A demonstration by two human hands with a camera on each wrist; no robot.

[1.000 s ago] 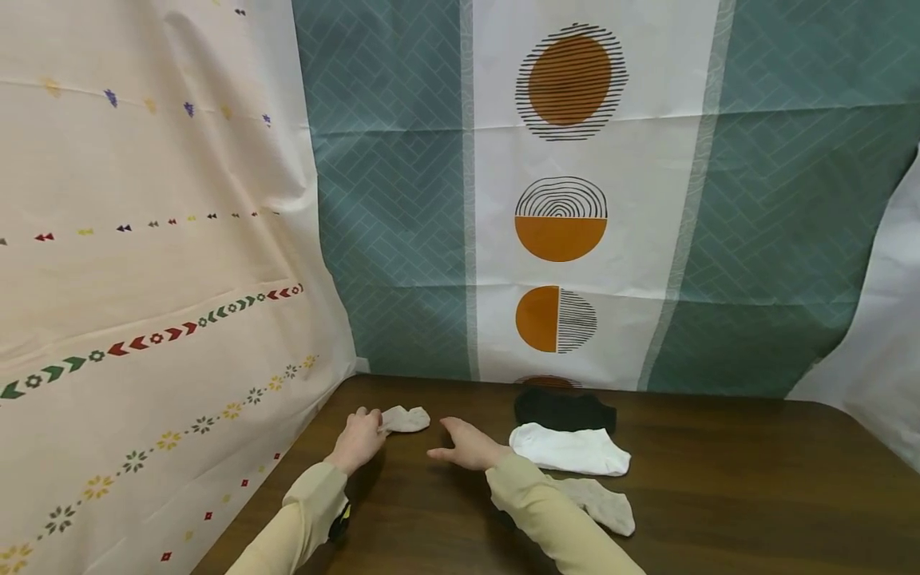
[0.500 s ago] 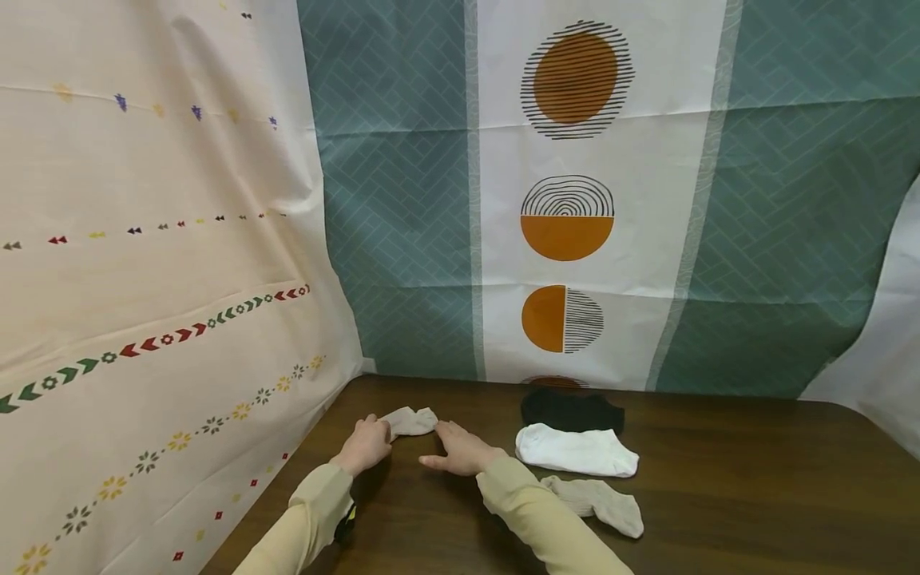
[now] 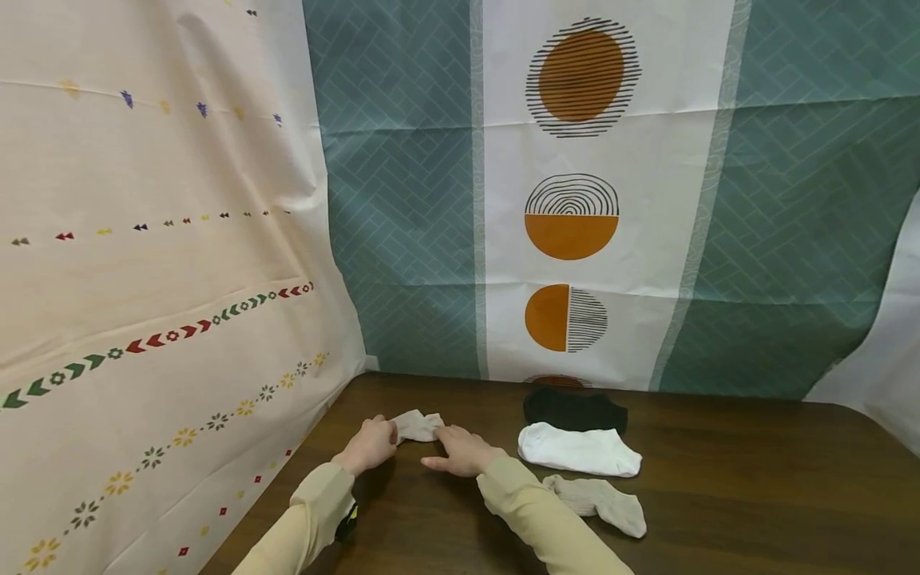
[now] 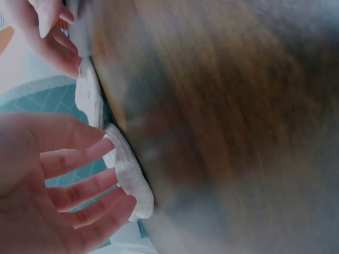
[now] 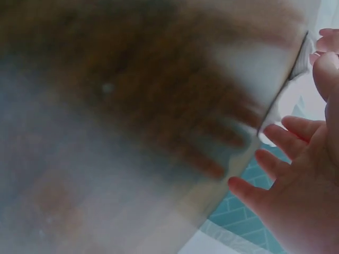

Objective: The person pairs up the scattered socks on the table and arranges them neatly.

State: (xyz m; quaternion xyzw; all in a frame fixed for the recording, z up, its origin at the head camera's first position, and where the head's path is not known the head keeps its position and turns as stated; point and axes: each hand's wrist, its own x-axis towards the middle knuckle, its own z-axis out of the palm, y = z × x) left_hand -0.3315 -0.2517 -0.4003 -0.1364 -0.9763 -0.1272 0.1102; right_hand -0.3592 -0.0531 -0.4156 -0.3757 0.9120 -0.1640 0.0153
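A light grey-beige ribbed sock [image 3: 417,426] lies on the brown table's left side, between both hands. My left hand [image 3: 371,444] is at its left end, palm down. In the left wrist view, the fingertips of the left hand [image 4: 63,185] rest along the sock, thumb and index close together, the others loosely bent. At the sock's other end, my right hand [image 3: 463,451] touches it with extended fingertips, its thumb held apart. The right wrist view shows that hand [image 5: 302,169] with fingers fairly straight and spread; only a small part of the sock appears there.
Right of my right hand lie a black sock [image 3: 575,411], a white sock [image 3: 579,449] in front of it, and a beige ribbed sock [image 3: 600,503] nearest me, partly behind the right sleeve. Patterned cloth [image 3: 402,239] hangs behind the table and along its left side.
My right hand has moved left until its fingertips met the sock. The sock and my left hand have shifted slightly right and nearer. The view has turned a little left.
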